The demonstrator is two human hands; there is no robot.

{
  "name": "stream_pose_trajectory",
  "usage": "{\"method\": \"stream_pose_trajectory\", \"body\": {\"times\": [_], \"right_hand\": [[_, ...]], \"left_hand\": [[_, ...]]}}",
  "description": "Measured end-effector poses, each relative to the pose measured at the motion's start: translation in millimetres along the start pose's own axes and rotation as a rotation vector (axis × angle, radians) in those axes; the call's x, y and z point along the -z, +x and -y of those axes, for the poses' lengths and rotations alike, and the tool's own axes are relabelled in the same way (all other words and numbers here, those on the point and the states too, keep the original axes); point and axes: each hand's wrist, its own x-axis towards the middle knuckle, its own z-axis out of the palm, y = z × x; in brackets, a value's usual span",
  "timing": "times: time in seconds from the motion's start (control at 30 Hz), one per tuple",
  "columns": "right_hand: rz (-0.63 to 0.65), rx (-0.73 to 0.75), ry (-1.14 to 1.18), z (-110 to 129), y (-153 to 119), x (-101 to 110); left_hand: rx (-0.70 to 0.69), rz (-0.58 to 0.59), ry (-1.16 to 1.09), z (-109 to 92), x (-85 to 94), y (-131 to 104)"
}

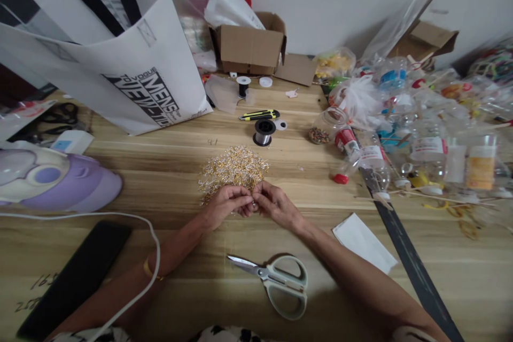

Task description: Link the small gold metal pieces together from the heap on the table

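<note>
My left hand (pixel 230 203) and my right hand (pixel 276 203) meet at the front edge of a heap of small gold and silver metal pieces (pixel 234 166). Both hands are closed, thumbs and fingers pinched together and almost touching. Between the fingertips there is a tiny shiny bit, too small to name. Nearer to me lie scissors (pixel 276 280) with pale handles, their blades pointing left. Behind the heap stands a spool of silvery wire (pixel 264 132), with a yellow and black utility knife (pixel 258 115) just beyond it.
A purple and cream appliance (pixel 60 179), a white cord (pixel 154 240) crossing my left forearm and a black slab (pixel 76 278) lie left. A large paper bag (pixel 160 64) and cardboard box (pixel 252 48) stand behind. Plastic bottles (pixel 428 144) and folded white paper (pixel 364 243) are right.
</note>
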Motion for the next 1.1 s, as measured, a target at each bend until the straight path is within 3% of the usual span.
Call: {"method": "stream_pose_trajectory", "body": {"times": [1.1], "right_hand": [[0.093,-0.03,0.107,-0.3,-0.4,1.4]], "left_hand": [[0.007,0.022,0.027,-1.9,1.7,-0.6]]}}
